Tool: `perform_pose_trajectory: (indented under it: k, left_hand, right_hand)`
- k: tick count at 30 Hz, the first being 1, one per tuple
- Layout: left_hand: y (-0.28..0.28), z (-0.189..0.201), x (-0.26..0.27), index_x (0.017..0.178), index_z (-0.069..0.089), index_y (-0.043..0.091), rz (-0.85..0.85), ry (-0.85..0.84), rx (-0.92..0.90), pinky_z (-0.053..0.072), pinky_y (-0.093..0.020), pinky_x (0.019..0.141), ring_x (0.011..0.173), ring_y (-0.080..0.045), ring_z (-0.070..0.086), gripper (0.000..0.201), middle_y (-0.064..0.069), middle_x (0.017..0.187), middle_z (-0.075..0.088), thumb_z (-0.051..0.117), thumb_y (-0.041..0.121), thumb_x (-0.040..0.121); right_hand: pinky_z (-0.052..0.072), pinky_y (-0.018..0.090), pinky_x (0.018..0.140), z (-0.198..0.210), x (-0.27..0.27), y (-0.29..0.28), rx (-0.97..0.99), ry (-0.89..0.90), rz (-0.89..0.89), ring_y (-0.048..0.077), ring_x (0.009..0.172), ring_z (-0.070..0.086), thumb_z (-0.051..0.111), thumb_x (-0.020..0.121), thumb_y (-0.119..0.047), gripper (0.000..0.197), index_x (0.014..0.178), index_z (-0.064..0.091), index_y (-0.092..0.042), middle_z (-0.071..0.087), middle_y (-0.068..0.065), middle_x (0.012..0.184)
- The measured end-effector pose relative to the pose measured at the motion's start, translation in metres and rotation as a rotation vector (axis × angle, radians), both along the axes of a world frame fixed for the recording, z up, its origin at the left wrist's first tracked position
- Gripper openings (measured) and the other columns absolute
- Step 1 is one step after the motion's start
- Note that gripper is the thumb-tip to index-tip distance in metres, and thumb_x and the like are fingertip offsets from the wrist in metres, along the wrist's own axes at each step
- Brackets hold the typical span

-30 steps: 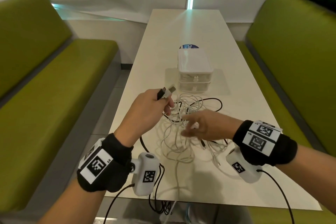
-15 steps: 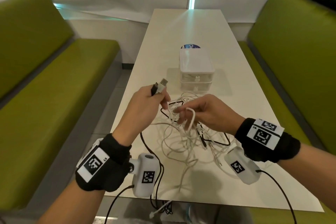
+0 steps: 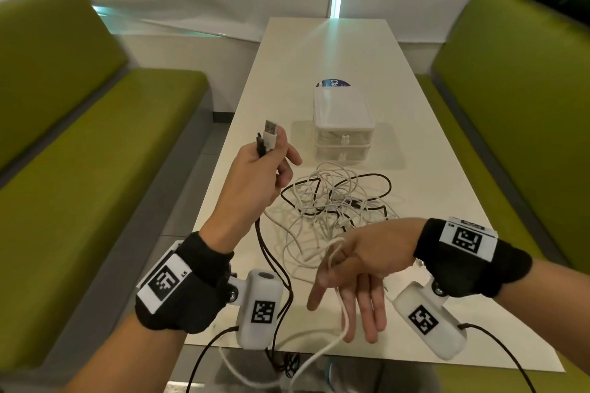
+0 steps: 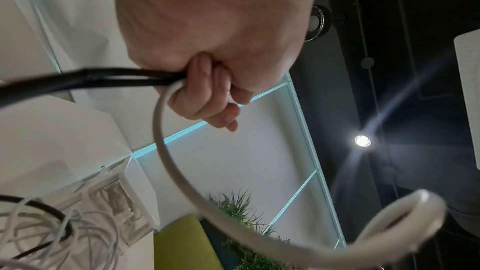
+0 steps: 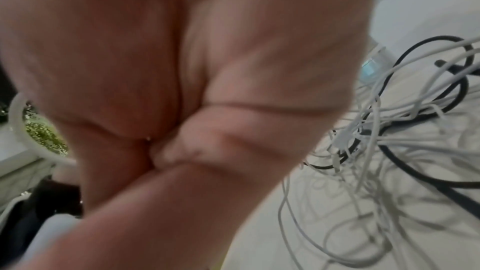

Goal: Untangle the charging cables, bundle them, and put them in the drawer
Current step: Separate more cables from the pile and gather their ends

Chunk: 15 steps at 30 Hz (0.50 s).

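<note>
A tangle of white and black charging cables [image 3: 332, 201] lies on the white table [image 3: 335, 51], just in front of a small white two-drawer box [image 3: 341, 124] whose drawers are closed. My left hand [image 3: 255, 175] is raised left of the box and grips a white USB plug [image 3: 270, 134] and a black plug [image 3: 260, 145]; their black cable [image 4: 78, 81] and white cable [image 4: 166, 151] trail from the fist. My right hand [image 3: 357, 258] is near the table's front edge. Its thumb and forefinger pinch a white cable loop [image 3: 343, 313], and its other fingers point down.
Green benches [image 3: 95, 169] flank the table on both sides. A round blue sticker [image 3: 332, 83] lies behind the drawer box. Cable ends [image 3: 287, 364] hang over the front edge of the table. A wall closes off the far end.
My right hand has left the pile and drawn a white cable loop back toward the front edge. My left hand has lifted the two plugs slightly higher.
</note>
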State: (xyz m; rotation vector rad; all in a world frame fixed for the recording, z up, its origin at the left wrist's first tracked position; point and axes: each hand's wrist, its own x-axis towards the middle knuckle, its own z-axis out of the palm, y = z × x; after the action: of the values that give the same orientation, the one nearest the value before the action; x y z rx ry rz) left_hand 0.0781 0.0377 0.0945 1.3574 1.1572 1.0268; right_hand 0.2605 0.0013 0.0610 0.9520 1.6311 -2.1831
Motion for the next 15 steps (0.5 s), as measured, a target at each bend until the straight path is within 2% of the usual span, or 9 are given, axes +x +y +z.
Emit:
perform_pose_trajectory:
  k: [2,4,6,7,9,11,12,13,15]
  left_hand:
    - [0.0,-0.001,0.001,0.073,0.06,0.012,-0.008,-0.002,-0.005,0.022,-0.014,0.037,0.036,-0.005,0.028,0.051,-0.003,0.055,0.04,0.037,0.049,0.1]
    - [-0.001,-0.001,0.002,0.073,0.06,0.012,-0.016,0.001,-0.008,0.022,-0.014,0.037,0.036,-0.005,0.028,0.051,-0.003,0.054,0.04,0.037,0.049,0.1]
    - [0.0,-0.002,0.002,0.073,0.06,0.012,-0.02,0.004,-0.011,0.022,-0.014,0.037,0.036,-0.005,0.028,0.051,-0.003,0.054,0.041,0.038,0.048,0.1]
    - [0.0,-0.002,0.002,0.074,0.06,0.011,-0.023,0.003,-0.013,0.022,-0.014,0.037,0.036,-0.005,0.028,0.05,-0.003,0.053,0.041,0.038,0.048,0.101]
    - [0.0,-0.003,0.002,0.074,0.06,0.011,-0.029,0.003,-0.012,0.022,-0.014,0.036,0.036,-0.005,0.029,0.05,-0.002,0.053,0.041,0.038,0.047,0.101]
    - [0.001,-0.004,0.003,0.074,0.06,0.01,-0.03,-0.003,-0.008,0.022,-0.014,0.036,0.036,-0.005,0.029,0.05,-0.003,0.053,0.041,0.038,0.046,0.101]
    - [0.002,-0.004,0.004,0.074,0.06,0.011,-0.027,-0.011,-0.005,0.022,-0.014,0.036,0.036,-0.005,0.029,0.05,-0.002,0.053,0.041,0.038,0.046,0.101]
    - [0.002,-0.004,0.004,0.073,0.06,0.011,-0.022,-0.023,0.0,0.022,-0.015,0.037,0.036,-0.005,0.029,0.05,-0.002,0.052,0.041,0.038,0.046,0.101]
    - [0.002,-0.002,0.006,0.071,0.06,0.013,-0.008,-0.071,0.026,0.022,-0.016,0.037,0.037,-0.005,0.028,0.05,0.001,0.05,0.04,0.038,0.045,0.102]
  right_hand:
    - [0.061,0.035,0.071,0.002,-0.001,0.002,0.018,-0.016,0.029,0.026,0.072,0.072,0.038,0.106,-0.025,0.041,0.13,0.052,0.005,0.066,0.029,0.106]
    - [0.059,0.043,0.08,0.0,-0.002,0.006,0.129,-0.084,0.016,0.027,0.072,0.072,0.043,0.104,-0.023,0.037,0.128,0.055,0.003,0.07,0.025,0.106]
    - [0.054,0.045,0.093,-0.005,-0.003,0.009,0.346,-0.223,0.045,0.026,0.075,0.073,0.051,0.1,-0.021,0.033,0.13,0.056,-0.007,0.076,0.011,0.099]
    - [0.052,0.041,0.095,-0.008,-0.002,0.011,0.467,-0.312,0.084,0.025,0.081,0.073,0.056,0.096,-0.019,0.037,0.132,0.055,-0.012,0.077,0.002,0.094]
    - [0.052,0.027,0.088,-0.012,-0.001,0.013,0.662,-0.454,0.123,0.017,0.087,0.072,0.059,0.089,-0.011,0.046,0.133,0.055,-0.022,0.074,-0.009,0.088]
    - [0.05,0.016,0.069,-0.014,0.001,0.015,0.774,-0.506,0.065,0.006,0.072,0.068,0.051,0.087,-0.003,0.046,0.126,0.059,-0.025,0.073,-0.011,0.089]
    - [0.049,0.015,0.062,-0.014,0.003,0.015,0.802,-0.506,0.008,0.004,0.066,0.065,0.047,0.086,0.001,0.047,0.122,0.062,-0.025,0.073,-0.01,0.09]
    - [0.052,0.018,0.061,-0.013,0.004,0.016,0.831,-0.498,-0.048,0.001,0.064,0.063,0.044,0.084,0.003,0.048,0.119,0.064,-0.024,0.073,-0.009,0.091]
    - [0.058,0.027,0.071,-0.012,0.005,0.017,0.871,-0.474,-0.103,-0.006,0.063,0.061,0.046,0.085,0.001,0.046,0.116,0.065,-0.026,0.073,-0.009,0.095]
